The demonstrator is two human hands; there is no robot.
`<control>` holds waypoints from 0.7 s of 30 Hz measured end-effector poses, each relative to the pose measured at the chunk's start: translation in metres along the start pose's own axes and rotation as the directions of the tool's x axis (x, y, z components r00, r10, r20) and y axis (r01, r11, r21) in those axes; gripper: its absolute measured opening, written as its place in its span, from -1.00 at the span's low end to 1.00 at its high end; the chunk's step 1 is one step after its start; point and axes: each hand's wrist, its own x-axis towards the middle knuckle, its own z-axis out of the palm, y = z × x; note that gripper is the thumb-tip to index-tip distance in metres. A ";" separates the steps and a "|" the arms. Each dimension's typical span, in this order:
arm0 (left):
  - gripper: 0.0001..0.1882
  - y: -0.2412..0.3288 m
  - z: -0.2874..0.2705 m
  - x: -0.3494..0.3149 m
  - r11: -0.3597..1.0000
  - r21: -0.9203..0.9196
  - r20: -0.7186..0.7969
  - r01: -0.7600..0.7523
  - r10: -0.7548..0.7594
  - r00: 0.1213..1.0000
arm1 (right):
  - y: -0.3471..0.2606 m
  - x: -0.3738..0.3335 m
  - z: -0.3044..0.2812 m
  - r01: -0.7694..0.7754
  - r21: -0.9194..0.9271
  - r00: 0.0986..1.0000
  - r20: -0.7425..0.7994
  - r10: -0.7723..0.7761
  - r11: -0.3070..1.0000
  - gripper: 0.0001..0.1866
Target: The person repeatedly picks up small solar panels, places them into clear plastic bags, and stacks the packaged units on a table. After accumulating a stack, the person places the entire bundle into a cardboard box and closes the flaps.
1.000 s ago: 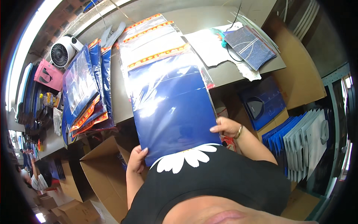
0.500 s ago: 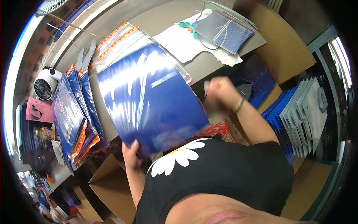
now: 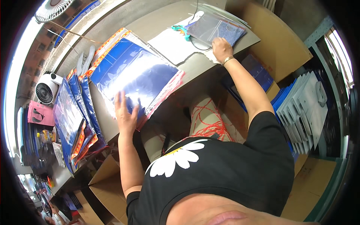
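Observation:
My left hand (image 3: 126,113), fingers spread, rests on the near left edge of a shiny blue flat bag (image 3: 127,71) lying on the table. Clear plastic with orange-and-red header strips (image 3: 108,43) shows beneath its far left side, and pinkish-red edging (image 3: 165,92) runs along its near right side. At the upper right, my right hand (image 3: 222,49) has its fingers curled closed at the near edge of a clear plastic sleeve (image 3: 202,30), its fingertips partly hidden. The sleeve lies over a denim-patterned flat piece (image 3: 231,33).
Teal-handled scissors (image 3: 182,30) lie on white paper (image 3: 172,45). Blue packaged bags (image 3: 71,116) hang over the table's left end, near a white fan (image 3: 45,88) and pink bag (image 3: 40,113). Red string (image 3: 210,125) drapes across my lap. Grey-and-blue bags (image 3: 302,108) stand right, beside cardboard (image 3: 277,41).
The blue bag has gone from being tilted up in my left hand to lying flat on the table. My left hand has opened onto it; my right hand has reached out to the clear sleeve.

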 end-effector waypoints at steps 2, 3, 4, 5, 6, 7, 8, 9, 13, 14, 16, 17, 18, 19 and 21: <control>-0.23 0.002 0.002 0.002 0.995 0.062 0.125 -0.073 0.065 0.990 | -0.009 0.000 -0.013 -0.045 0.106 0.995 -0.089 0.054 0.993 -0.88; -0.23 0.003 0.004 0.006 0.989 0.085 0.187 -0.120 0.102 0.977 | -0.009 0.001 -0.017 -0.044 0.111 0.995 -0.081 0.053 0.993 -0.88; -0.25 -0.001 0.010 0.006 0.992 0.042 0.202 -0.121 0.110 0.973 | -0.010 0.001 -0.021 -0.042 0.117 0.996 -0.072 0.051 0.992 -0.88; -0.26 -0.003 0.014 0.005 0.990 0.064 0.209 -0.126 0.111 0.972 | -0.010 0.001 -0.024 -0.040 0.123 0.997 -0.064 0.049 0.992 -0.87; -0.27 -0.006 0.018 0.003 0.988 0.085 0.218 -0.129 0.107 0.970 | -0.009 0.001 -0.028 -0.031 0.145 0.999 -0.026 0.036 0.989 -0.87; -0.29 -0.008 0.020 0.002 0.986 0.107 0.225 -0.130 0.103 0.969 | -0.009 0.001 -0.032 -0.022 0.169 1.000 0.011 0.021 0.985 -0.86; -0.32 -0.011 0.022 0.001 0.991 0.080 0.218 -0.104 0.084 0.972 | -0.008 0.001 -0.034 -0.014 0.193 0.999 0.048 0.005 0.981 -0.86; -0.33 -0.010 0.023 0.001 0.993 0.068 0.210 -0.102 0.086 0.974 | -0.006 -0.001 -0.034 0.001 0.202 0.999 0.042 -0.009 0.979 -0.87; -0.34 -0.010 0.026 0.003 0.995 0.046 0.203 -0.094 0.083 0.976 | -0.011 -0.006 -0.040 0.231 0.135 0.969 -0.126 -0.214 0.964 -0.88; -0.34 -0.009 0.027 0.005 0.995 0.046 0.208 -0.094 0.083 0.975 | -0.017 -0.011 -0.043 0.323 0.081 0.933 -0.196 -0.302 0.943 -0.88; -0.37 -0.006 0.025 0.006 0.994 0.061 0.211 -0.089 0.074 0.975 | -0.051 -0.028 -0.054 0.620 0.145 0.754 -0.381 -0.535 0.771 -0.98; -0.38 -0.006 0.023 0.003 0.994 0.075 0.214 -0.081 0.063 0.975 | -0.072 -0.046 -0.066 0.672 0.165 0.736 -0.253 -0.627 0.722 -0.98; -0.42 -0.009 0.024 0.003 0.995 0.060 0.205 -0.080 0.066 0.977 | -0.086 -0.065 -0.067 0.711 0.271 0.704 -0.281 -0.653 0.649 -0.96; -0.45 -0.016 0.026 0.001 0.996 0.046 0.194 -0.075 0.065 0.979 | -0.097 -0.083 -0.070 0.694 0.369 0.712 -0.223 -0.666 0.618 -0.96; -0.53 -0.021 0.028 0.001 0.997 0.021 0.178 -0.077 0.072 0.981 | -0.103 -0.114 -0.074 0.605 0.465 0.769 -0.129 -0.627 0.646 -0.87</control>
